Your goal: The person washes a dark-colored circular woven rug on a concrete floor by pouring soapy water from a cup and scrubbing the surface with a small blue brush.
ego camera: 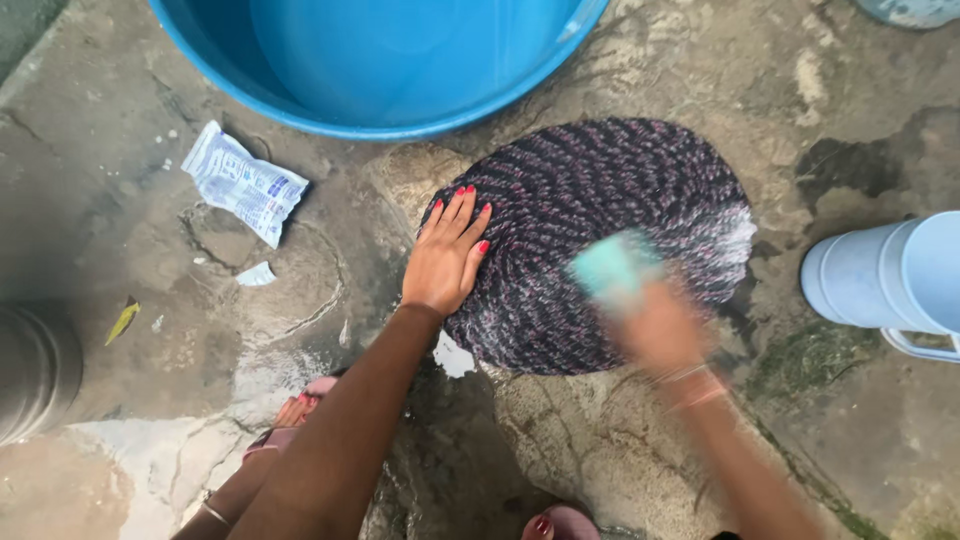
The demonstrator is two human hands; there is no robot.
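Observation:
A round, dark braided mat (600, 190) with purple flecks lies flat on the wet concrete ground, with white suds along its right edge. My left hand (447, 257) presses flat on the mat's left edge, fingers spread. My right hand (650, 320), blurred by motion, is over the mat's lower right part and holds a teal scrubbing brush (612, 268) against it.
A large blue tub (290, 115) with water stands just beyond the mat. A pale blue bucket (885, 275) lies on its side at the right. A white detergent sachet (243, 185) lies at the left. A dark cylinder (35, 370) stands at the left edge. My feet (300, 408) are below.

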